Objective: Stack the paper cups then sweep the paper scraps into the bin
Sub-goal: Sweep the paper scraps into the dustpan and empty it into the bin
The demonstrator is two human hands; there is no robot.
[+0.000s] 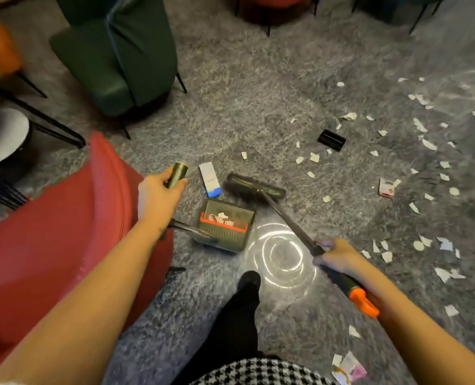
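Paper scraps (428, 144) lie scattered over the grey carpet (230, 107) in the head view. Most are on the right side, well apart from one another, and a few reach in toward the middle. A few white pieces already lie inside the olive dustpan (225, 232), just behind its orange comb teeth.

The dustpan sits on the carpet, in the middle of the view, between the two hands. The left hand (157, 195) is curled around the top of the dustpan's upright handle, fingers and thumb wrapped tight, beside the edge of a red chair (64, 232).

The right hand (339, 258) grips the dark shaft of the broom (254, 187), fingers closed round it, with the orange end of the handle sticking out behind the wrist. The broom's black bristle head rests on the carpet just beyond the dustpan's far corner, very near it; whether they touch I cannot tell.

A blue and white box (210, 179) lies just beside the bristles, on their left. A small black object (331, 139) sits farther off among the scraps, and a red and white packet (386, 187) lies to the right. A green chair (119, 59) stands at the upper left. A black shoe (249, 282) is planted below the dustpan.
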